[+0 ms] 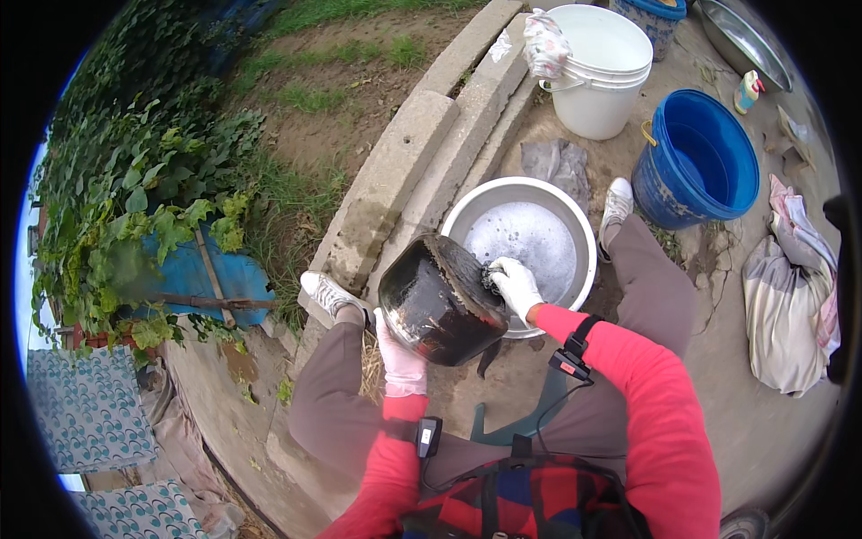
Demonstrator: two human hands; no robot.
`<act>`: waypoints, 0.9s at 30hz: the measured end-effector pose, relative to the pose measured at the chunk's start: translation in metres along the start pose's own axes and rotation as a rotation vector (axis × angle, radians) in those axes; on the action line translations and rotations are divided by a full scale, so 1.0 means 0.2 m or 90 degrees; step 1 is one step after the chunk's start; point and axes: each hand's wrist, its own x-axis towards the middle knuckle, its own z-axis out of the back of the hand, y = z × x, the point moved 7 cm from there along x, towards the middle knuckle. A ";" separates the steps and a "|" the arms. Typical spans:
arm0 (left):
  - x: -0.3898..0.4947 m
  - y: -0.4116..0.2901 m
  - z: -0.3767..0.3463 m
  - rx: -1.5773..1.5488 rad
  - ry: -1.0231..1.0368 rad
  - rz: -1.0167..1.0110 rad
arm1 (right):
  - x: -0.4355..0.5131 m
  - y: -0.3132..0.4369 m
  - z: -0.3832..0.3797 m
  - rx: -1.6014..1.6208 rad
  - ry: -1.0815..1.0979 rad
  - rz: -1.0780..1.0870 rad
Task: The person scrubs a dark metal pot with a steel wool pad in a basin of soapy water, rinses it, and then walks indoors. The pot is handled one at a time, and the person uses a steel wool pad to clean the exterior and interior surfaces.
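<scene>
A soot-blackened metal pot (441,303) is tilted on its side at the near left rim of a metal basin (587,269). Whitish, foamy water (525,236) lies in the basin. My left hand (401,357), in a pale glove, supports the pot from its lower left side; its fingertips are partly hidden by the pot. In a white glove, my right hand (515,286) presses a dark scouring pad (490,277) against the pot's flat, sooty face, just above the basin's near side.
Beyond the basin stand a white bucket (599,101) with a floral cloth (545,46) on its rim and a blue bucket (700,158). A grey rag (555,165) lies behind the basin. Concrete beams (390,188) run along the left; a cloth sack (784,310) lies right.
</scene>
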 end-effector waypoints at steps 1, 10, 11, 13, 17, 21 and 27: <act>0.00 0.02 0.00 0.011 0.011 0.011 | 0.05 -0.05 -0.01 -0.026 0.000 -0.074; 0.03 0.09 0.01 0.019 0.039 0.050 | -0.05 0.30 0.05 0.262 0.121 0.076; 0.02 0.08 0.01 0.005 0.058 0.049 | -0.10 0.35 0.06 0.264 0.146 0.131; 0.02 0.05 0.04 0.004 -0.020 0.037 | -0.17 0.36 0.09 0.169 0.101 0.206; 0.01 -0.02 -0.02 -0.042 0.031 -0.019 | -0.14 0.12 0.06 0.054 0.060 0.053; -0.03 0.00 -0.03 -0.003 0.000 0.000 | 0.01 -0.05 0.01 0.012 0.032 -0.032; -0.05 0.10 -0.06 0.054 0.037 0.073 | 0.07 0.15 0.04 0.175 0.088 0.005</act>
